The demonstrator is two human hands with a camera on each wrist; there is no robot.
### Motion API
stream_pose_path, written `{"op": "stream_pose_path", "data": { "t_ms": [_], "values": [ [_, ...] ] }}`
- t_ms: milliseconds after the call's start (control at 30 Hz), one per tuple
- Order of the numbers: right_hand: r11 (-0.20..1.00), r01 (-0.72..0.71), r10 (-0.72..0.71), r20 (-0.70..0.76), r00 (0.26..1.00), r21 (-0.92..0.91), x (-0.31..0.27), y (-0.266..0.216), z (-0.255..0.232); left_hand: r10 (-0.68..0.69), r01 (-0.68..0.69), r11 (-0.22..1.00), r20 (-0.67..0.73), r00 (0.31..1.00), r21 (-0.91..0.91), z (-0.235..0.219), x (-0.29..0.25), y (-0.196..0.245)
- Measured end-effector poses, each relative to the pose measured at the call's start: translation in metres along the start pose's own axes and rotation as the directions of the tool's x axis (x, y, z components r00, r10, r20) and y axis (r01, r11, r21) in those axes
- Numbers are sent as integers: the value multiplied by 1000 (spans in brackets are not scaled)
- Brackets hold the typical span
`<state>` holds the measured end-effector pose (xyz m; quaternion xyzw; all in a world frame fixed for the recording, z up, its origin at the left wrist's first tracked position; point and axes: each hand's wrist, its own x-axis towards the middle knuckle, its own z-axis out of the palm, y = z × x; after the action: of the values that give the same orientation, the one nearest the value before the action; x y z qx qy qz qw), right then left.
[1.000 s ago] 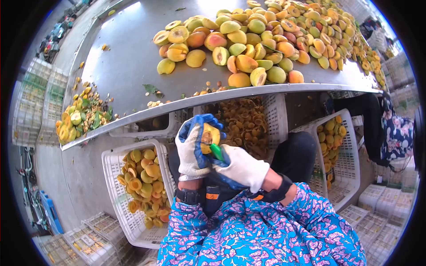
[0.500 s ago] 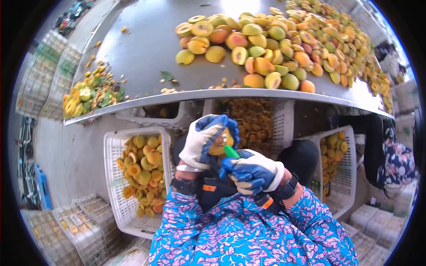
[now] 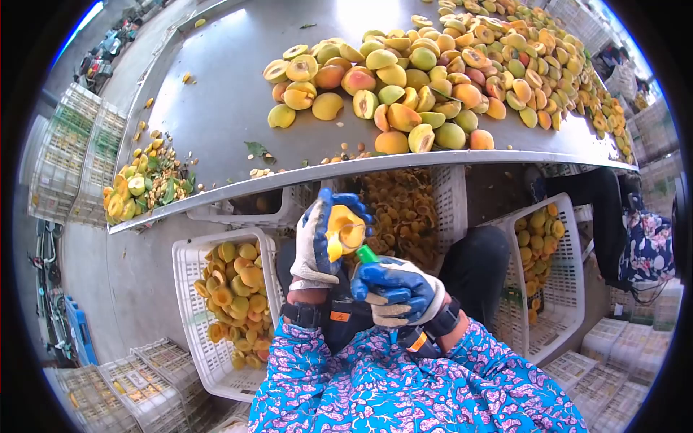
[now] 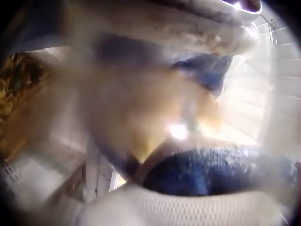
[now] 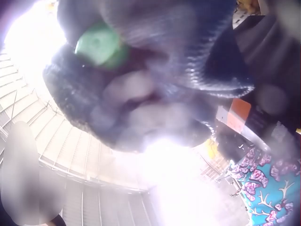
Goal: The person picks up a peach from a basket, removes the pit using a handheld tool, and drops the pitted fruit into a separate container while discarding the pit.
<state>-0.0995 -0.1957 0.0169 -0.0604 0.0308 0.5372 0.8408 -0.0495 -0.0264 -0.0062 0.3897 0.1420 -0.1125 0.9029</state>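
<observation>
In the head view my left hand, in a white glove with blue coating, holds a cut yellow apricot against its palm and fingers. The cut side of the fruit shows, with a flap of flesh at its lower edge. Just below and to the right, my gloved right hand grips a green-handled tool, whose green end points up at the apricot. Most of that handle is hidden in the fist. The right wrist view shows the green handle end between blue glove fingers. Blur covers the fruit in the left wrist view.
A metal table ahead bears a big heap of halved apricots and a pile of scraps. White crates with apricots stand at left and right. Another crate holds darker pieces under the table edge. Someone's patterned clothing shows at right.
The right hand has turned over and drawn back down from the apricot with the green-handled tool. The left hand has turned the fruit so its cut face shows more.
</observation>
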Motion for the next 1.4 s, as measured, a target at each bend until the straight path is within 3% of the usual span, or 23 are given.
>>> {"op": "stream_pose_path", "data": {
  "t_ms": [67, 100, 133, 167, 200, 233, 367, 467, 500, 567, 667, 733, 767, 833, 900, 967, 1067, 1167, 1200, 1233, 1300, 1367, 1400],
  "values": [
    [984, 60, -74, -74, 995, -168, -11, -14, 9, 65, -63, 995, -22, 998, 79, -5, 7, -7],
    [942, 25, -104, -220, 970, -335, -16, -22, 6, 100, -91, 984, -56, 993, 154, -3, 10, -10],
    [816, -86, -208, -431, 878, -571, -15, -29, 0, 136, -103, 955, -102, 985, 278, 1, 10, -12],
    [641, -255, -358, -576, 735, -724, -14, -33, -12, 167, -141, 958, -85, 982, 248, 3, 11, -15],
    [-155, -404, -733, -169, 659, -902, -14, -28, -45, 202, -183, 959, -69, 977, 219, 4, 13, -17],
    [-160, -704, -767, -361, 530, -692, -11, -30, -39, 245, -230, 954, -56, 968, 190, 8, 12, -15],
    [-148, -636, -750, -333, 571, -758, -12, -27, -52, 415, -408, 908, -70, 907, 90, -7, -20, 25],
    [-132, -637, -684, -395, 613, -759, -10, -22, -66, 492, -410, 848, -209, 845, 336, -38, -71, 77],
    [-149, -651, -662, -414, 625, -744, -8, -20, -69, 518, -363, 802, -249, 818, 475, -57, -89, 95],
    [-148, -597, -610, -403, 683, -789, -8, -17, -78, 558, 38, 518, -371, 742, 855, -129, -116, 127],
    [-137, -630, -556, -467, 687, -764, -4, -14, -92, 744, 262, 236, -347, 571, 936, -92, -103, 145],
    [-133, -653, -544, -496, 677, -745, -7, -18, -84, 694, -39, 334, -218, 686, 942, -51, -57, 147],
    [-134, -653, -554, -490, 673, -745, -9, -20, -83, 672, -103, 331, -158, 723, 938, -31, -26, 143],
    [-131, -653, -578, -478, 662, -746, -14, -24, -86, 605, -31, 12, 17, 796, 999, -11, 44, 143],
    [-107, -654, -610, -470, 638, -749, -17, -26, -93, 584, 59, -253, 104, 805, 966, -10, 116, 138],
    [-86, -663, -637, -471, 610, -743, -18, -28, -98, 522, 40, -476, 246, 816, 878, -12, 163, 133],
    [-68, -684, -609, -513, 605, -726, -12, -31, -100, 439, 161, -550, 119, 890, 820, -21, 194, 129],
    [-62, -650, -601, -492, 630, -757, -8, -30, -103, 428, 92, -462, 132, 894, 882, -24, 183, 138],
    [-56, -636, -606, -480, 635, -770, -8, -31, -104, 497, 88, -247, 48, 866, 965, -37, 177, 140],
    [-24, -629, -623, -480, 618, -777, -10, -33, -100, 444, -83, 125, 19, 896, 989, -45, 169, 146],
    [40, -608, -648, -484, 589, -793, -11, -38, -87, 236, -135, 779, -86, 968, 612, -43, 120, 151],
    [66, -588, -665, -475, 576, -806, -7, -43, -79, 143, -141, 974, -3, 990, 178, -46, 84, 137],
    [38, -562, -685, -431, 588, -826, -1, -45, -70, 157, -158, 987, 36, 987, 9, -43, 66, 124]
  ]
}}
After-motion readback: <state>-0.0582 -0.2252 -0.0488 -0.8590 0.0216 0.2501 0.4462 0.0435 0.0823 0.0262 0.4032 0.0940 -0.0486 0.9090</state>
